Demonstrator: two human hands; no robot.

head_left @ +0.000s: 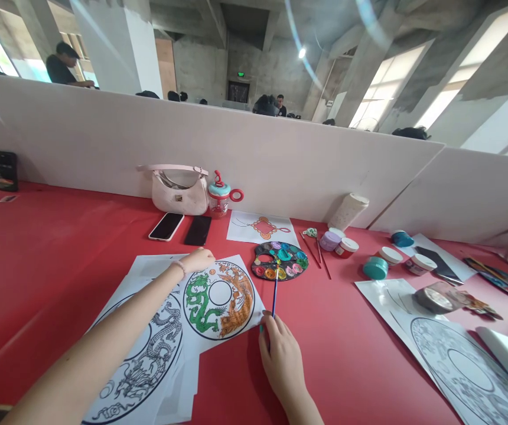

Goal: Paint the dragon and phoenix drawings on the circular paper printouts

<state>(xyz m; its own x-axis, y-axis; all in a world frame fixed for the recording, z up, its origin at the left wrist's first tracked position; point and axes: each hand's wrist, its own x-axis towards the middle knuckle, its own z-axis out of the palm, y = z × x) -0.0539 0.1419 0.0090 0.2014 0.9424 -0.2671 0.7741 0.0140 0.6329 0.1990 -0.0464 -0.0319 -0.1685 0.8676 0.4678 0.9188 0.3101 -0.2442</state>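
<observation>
My right hand (283, 354) is closed around a paintbrush (274, 295), whose tip is over the paint palette (260, 251). Mixed colours fill the wells of this dark, oval palette. Just left of it lies a sheet with a round dragon-and-phoenix picture (238, 295), its dragon coloured green and its phoenix orange. At that sheet's upper left edge rests my left hand (198, 260), fingers curled under and largely hidden. Beneath my left forearm is a larger uncoloured dragon drawing (165, 336) on stacked paper.
Behind the work stand a pink handbag (181, 192), a cup with a red handle (219, 198), two phones (166, 226) and a knot drawing (240, 229). Paint jars (375, 268), loose brushes (319, 251) and another line drawing (417, 324) lie rightward. A low white partition (280, 159) borders the red table.
</observation>
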